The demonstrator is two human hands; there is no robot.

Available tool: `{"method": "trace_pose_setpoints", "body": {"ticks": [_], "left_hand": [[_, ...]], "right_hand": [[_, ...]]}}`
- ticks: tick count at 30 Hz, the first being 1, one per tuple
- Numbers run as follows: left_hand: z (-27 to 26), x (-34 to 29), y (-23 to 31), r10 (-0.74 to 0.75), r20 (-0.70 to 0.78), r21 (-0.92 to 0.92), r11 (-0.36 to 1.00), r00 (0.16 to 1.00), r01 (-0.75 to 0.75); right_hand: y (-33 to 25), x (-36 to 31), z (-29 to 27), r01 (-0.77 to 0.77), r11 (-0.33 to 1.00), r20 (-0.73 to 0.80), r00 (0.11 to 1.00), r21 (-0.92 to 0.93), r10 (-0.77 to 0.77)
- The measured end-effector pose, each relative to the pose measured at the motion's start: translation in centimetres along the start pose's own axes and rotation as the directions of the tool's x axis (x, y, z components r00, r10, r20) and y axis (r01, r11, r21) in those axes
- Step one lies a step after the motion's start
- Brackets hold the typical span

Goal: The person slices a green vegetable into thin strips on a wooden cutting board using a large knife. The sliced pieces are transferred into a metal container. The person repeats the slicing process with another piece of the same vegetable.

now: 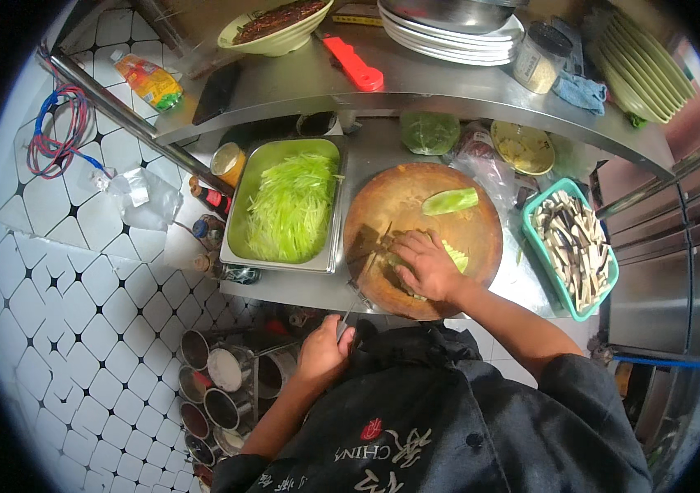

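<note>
At board (407, 218), right hand (425, 264) palm-down, left (324, 353) (lower) gripping knife (341, 331)

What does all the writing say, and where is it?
Black cloth garment: pale printed lettering beside a red emblem; I won't copy the words.
Orange plastic pack with a green end: print too small to read.
Dark bottle with a red label: too small to read.
Flat yellow-and-black item: marks too blurred to read.

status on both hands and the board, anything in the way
Left hand gripping knife. Right hand over green slices on round board. Larger green piece beyond right hand, apart from it.
</note>
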State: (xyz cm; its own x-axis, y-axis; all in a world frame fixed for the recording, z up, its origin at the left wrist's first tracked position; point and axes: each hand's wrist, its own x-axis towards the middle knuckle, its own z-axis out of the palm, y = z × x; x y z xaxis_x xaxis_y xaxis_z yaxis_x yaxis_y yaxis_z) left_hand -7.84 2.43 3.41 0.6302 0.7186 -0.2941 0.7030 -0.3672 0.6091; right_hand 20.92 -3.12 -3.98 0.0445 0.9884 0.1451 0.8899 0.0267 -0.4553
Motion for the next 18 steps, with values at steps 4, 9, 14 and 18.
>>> {"method": "trace_pose_setpoints", "body": {"ticks": [4, 9, 14, 18], "left_hand": [[0.6, 1.9, -0.5, -0.026, 0.073, 0.079, 0.997, 0.997, 0.02], [-0.7, 1.7, 1.0, -0.005, 0.121, 0.182, 0.983, 0.993, -0.017], [-0.1, 2.4, -0.1, 0.036, 0.117, 0.179, 0.982, 0.992, -0.057], [-0.5, 1.8, 0.5, 0.015, 0.152, 0.206, 0.977, 0.988, -0.046]], "right_hand": [[0.8, -0.6, 1.4, 0.095, 0.995, -0.082, 0.992, -0.038, -0.098], [0.3, -0.5, 1.4, 0.12, 0.992, -0.162, 0.979, -0.046, -0.125], [-0.1, -0.3, 1.0, 0.115, 0.991, -0.144, 0.982, -0.067, -0.123], [0.3, -0.1, 1.2, 0.101, 0.991, -0.143, 0.983, -0.085, -0.113]]}}
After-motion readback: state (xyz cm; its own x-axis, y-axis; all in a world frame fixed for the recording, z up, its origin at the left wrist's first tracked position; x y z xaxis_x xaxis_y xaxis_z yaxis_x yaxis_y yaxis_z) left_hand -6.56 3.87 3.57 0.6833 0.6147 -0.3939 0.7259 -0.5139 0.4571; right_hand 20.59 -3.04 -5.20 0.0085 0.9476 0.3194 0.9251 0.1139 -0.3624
